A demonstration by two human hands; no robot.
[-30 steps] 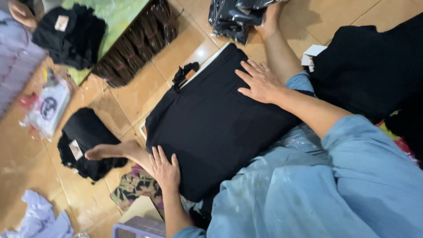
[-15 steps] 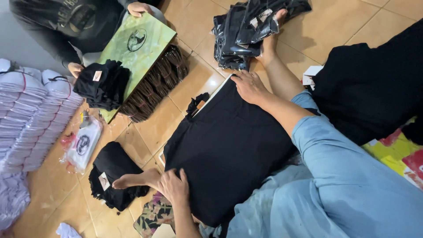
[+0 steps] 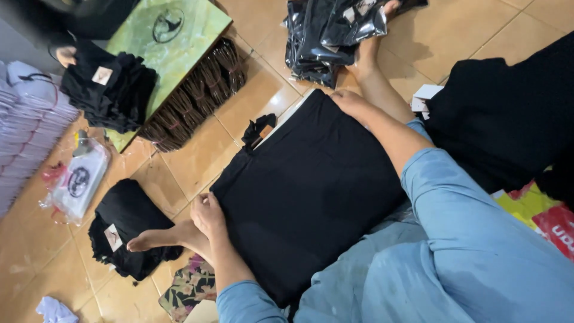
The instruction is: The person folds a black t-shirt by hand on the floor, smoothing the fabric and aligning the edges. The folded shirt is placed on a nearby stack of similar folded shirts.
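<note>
A black folded garment (image 3: 305, 191) lies flat across my lap and the tiled floor. My left hand (image 3: 209, 216) holds its left edge, fingers curled over the cloth. My right hand (image 3: 351, 103) grips the far top edge, near the small black loop (image 3: 258, 128) at the collar end. My blue sleeves (image 3: 454, 227) reach over the garment. One bare foot (image 3: 156, 239) rests by the left hand, and the other foot (image 3: 368, 54) touches a stack of black packets (image 3: 326, 33).
Another person's hand (image 3: 64, 57) holds a pile of black clothes (image 3: 110, 90) on a green board (image 3: 173, 36). White folded stacks (image 3: 27, 128) stand left, near a plastic packet (image 3: 78, 179). A black tagged bundle (image 3: 122, 230) lies on the floor. A dark heap (image 3: 508, 119) sits right.
My hands slid from the garment's flat surface out to its left and top edges. The view shifted, bringing the green board and white stacks further in.
</note>
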